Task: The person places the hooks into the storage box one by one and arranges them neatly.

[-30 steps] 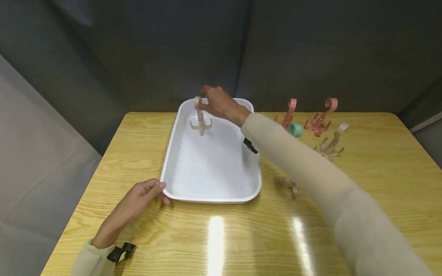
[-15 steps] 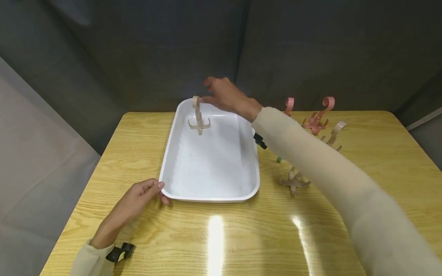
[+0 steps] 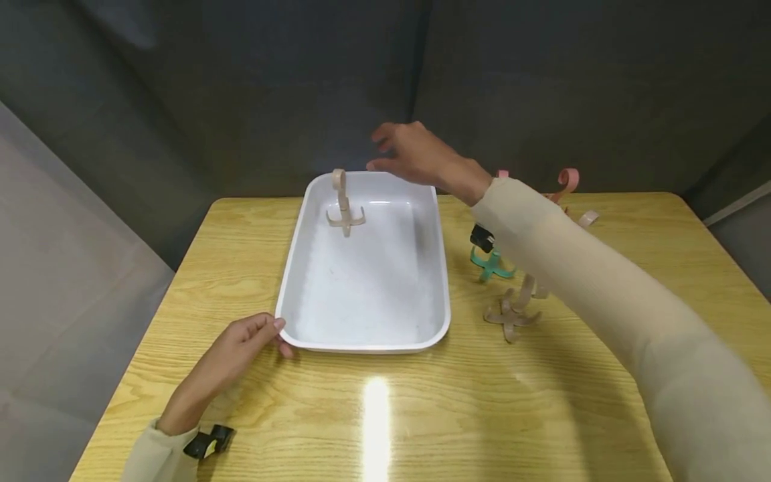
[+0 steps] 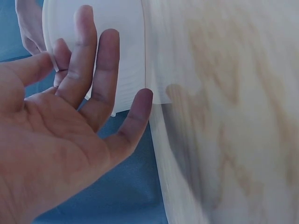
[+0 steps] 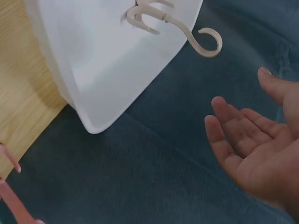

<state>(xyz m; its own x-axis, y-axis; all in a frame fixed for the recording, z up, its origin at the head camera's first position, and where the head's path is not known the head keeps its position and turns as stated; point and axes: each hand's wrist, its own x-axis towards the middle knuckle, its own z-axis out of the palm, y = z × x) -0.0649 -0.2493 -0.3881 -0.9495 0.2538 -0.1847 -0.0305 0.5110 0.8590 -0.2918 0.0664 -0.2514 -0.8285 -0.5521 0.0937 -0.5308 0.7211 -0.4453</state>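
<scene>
Standing upright on its four prongs, the beige hook point(image 3: 345, 203) sits in the far left part of the white tray point(image 3: 313, 268), curled top up, and nothing touches it. My right hand point(image 3: 415, 155) held that curled top a second ago; half a second ago the fingers were just coming off it, and now the hand has lifted up and to the right, above the tray's far rim, fingers spread and relaxed, holding nothing, which the right wrist view confirms with an open palm point(image 5: 261, 154) and the hook point(image 5: 173, 23) well apart from it. So I judge the drop as done and this hook as placed. My left hand point(image 3: 231, 351) has not moved: fingers straight, tips resting at the tray's near left corner, palm open in the left wrist view point(image 4: 60, 121). Right of the tray, on the table point(image 3: 385, 415), lie a green hook point(image 3: 489, 264) and another beige hook point(image 3: 512, 313), partly behind my sleeve point(image 3: 602, 281); a pink hook point(image 3: 566, 181) peeks out farther back. Hooks look like smooth moulded plastic, thin stems, curled tops, splayed prongs. Tray is glossy hard plastic, rectangular with rounded corners and a raised rim. Table is varnished wood grain with glare spots. Dark cloth backdrop behind.
</scene>
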